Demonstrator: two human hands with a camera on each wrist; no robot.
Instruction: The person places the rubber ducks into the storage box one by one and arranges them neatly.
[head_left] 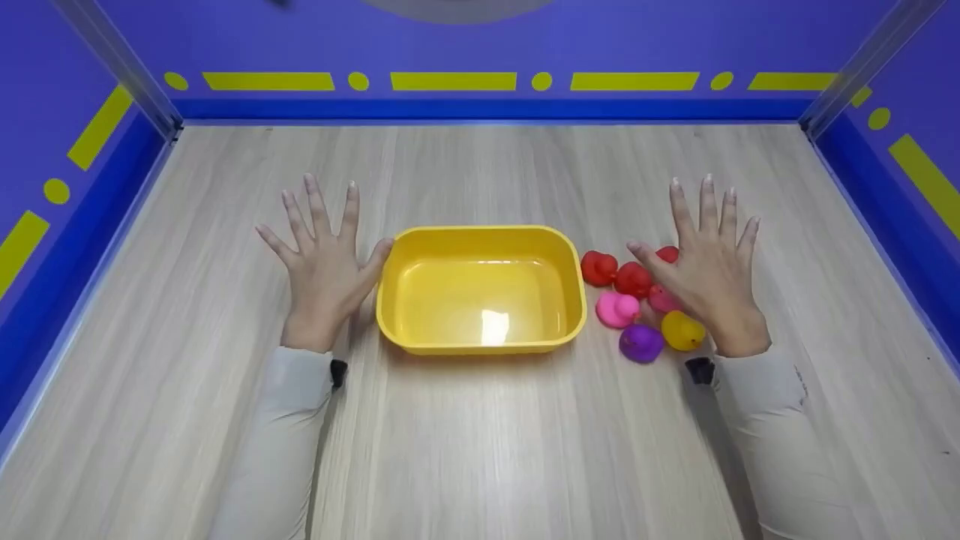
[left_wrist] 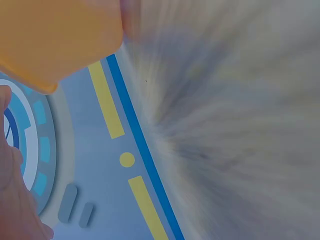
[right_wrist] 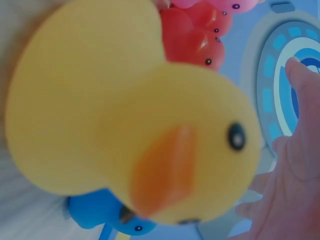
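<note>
My left hand [head_left: 324, 274] is spread flat with straight fingers, its thumb tip close to the left rim of a yellow plastic basin [head_left: 480, 348]; whether they touch I cannot tell. Nothing lies inside the basin. My right hand [head_left: 712, 277] is spread the same way, above and beside several rubber ducks. Among them are a purple duck [head_left: 641, 343], a yellow duck [head_left: 683, 331], a pink duck [head_left: 618, 309] and a red duck [head_left: 599, 268]. In the right wrist view the yellow duck fills the foreground, with a blue duck [right_wrist: 107, 210] behind it, hidden from the head view.
The wood-grain table [head_left: 480, 442] is bounded by a purple-blue back wall [head_left: 480, 49] with yellow markings. Similar side walls stand at left and right. The ducks are clustered just right of the basin.
</note>
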